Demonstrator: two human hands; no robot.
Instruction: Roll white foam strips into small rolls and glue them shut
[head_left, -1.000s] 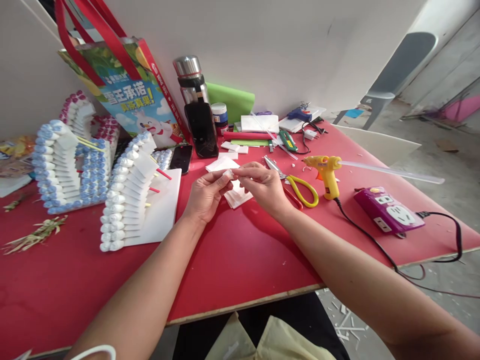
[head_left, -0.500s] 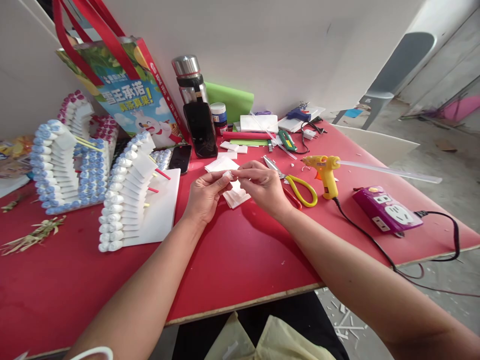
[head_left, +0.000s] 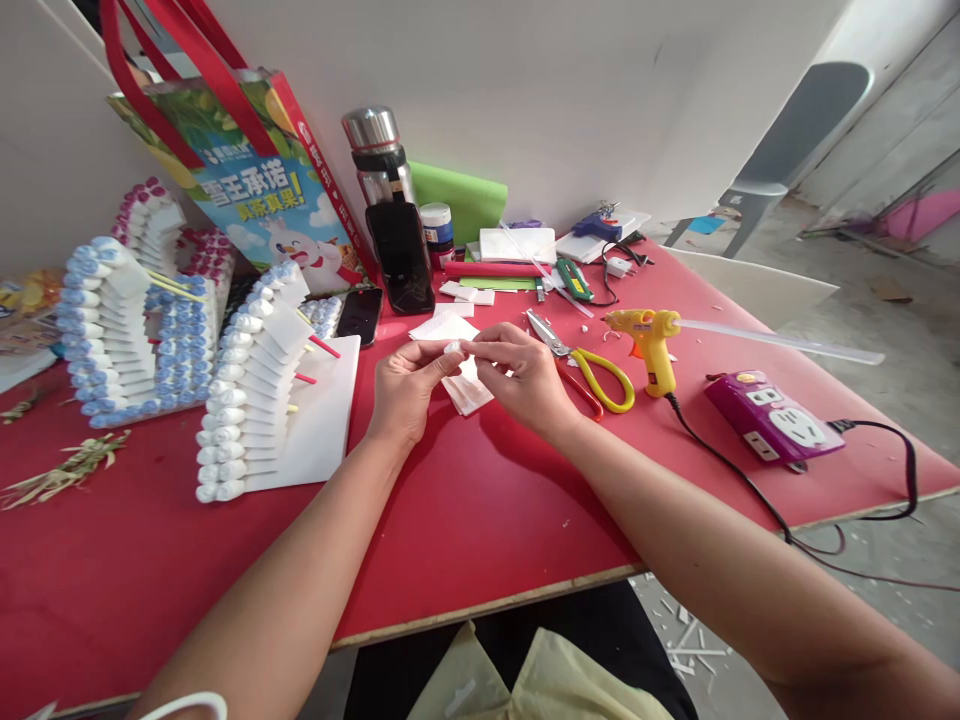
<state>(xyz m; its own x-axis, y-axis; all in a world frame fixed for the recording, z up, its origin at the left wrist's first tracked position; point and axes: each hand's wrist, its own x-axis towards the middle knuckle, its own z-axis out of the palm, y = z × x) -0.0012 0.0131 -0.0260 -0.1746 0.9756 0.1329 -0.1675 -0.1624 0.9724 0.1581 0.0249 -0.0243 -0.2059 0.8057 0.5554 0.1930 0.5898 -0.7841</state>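
Note:
Between the fingertips of both hands is a small white rolled piece point(head_left: 452, 347), perhaps paper or foam; most of it is covered by fingers. My left hand point(head_left: 405, 385) pinches it from the left. Close against it, my right hand point(head_left: 521, 375) has thumb and fingers closed at its right side. Under the hands lie white sheets point(head_left: 469, 392) on the red table point(head_left: 480, 520). To the left leans a white curved model point(head_left: 255, 390) edged with small white rolls. Scissors point(head_left: 600, 378) with yellow and red handles rest just beyond my right hand.
A yellow glue gun point(head_left: 651, 345) with a clear stick and a purple power strip point(head_left: 776, 418) stand right, their cords crossing the table edge. Behind are a steel flask point(head_left: 375, 150), a phone point(head_left: 400, 258) and a shopping bag point(head_left: 255, 190). A blue-and-white model point(head_left: 135, 330) sits left.
Both hands stay together around the small white piece, with the fingertips shifted slightly and the piece turned a little. My left hand has moved slightly left. Objects on the table stay put.

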